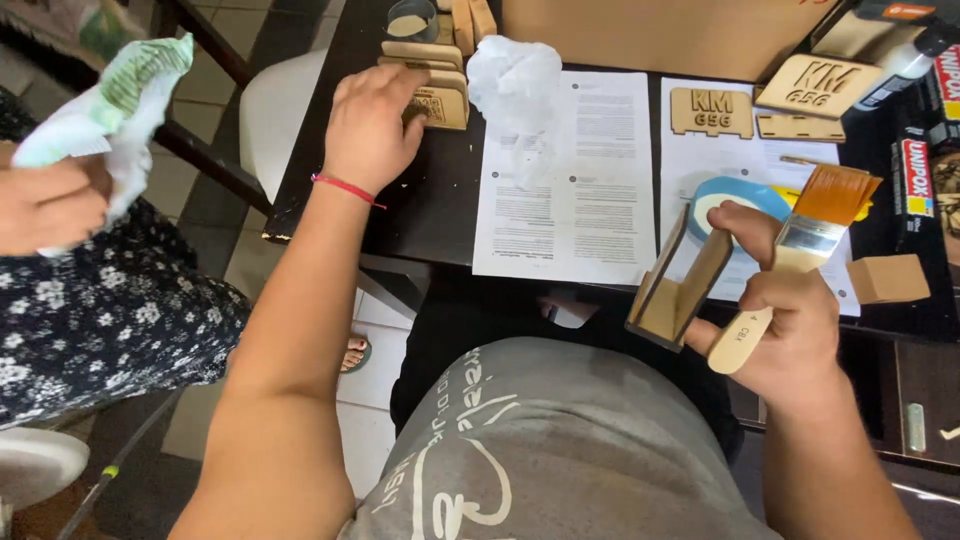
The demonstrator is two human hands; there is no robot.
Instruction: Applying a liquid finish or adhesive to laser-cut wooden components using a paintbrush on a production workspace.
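Holding a brush (800, 250) and a folded wooden frame (680, 285) together, the right hand (790, 320) is closed around both, in front of the table edge. The brush's long axis runs diagonally: handle toward the body, bristles up and away to the right. The left hand (372, 125) reaches far left, fingers curled over a stack of wooden plates (440, 100) on the dark table (430, 200).

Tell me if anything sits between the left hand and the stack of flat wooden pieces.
Nothing visible does: the left hand already rests on the stack of flat wooden pieces. The crumpled white paper lies beside it, to the right.
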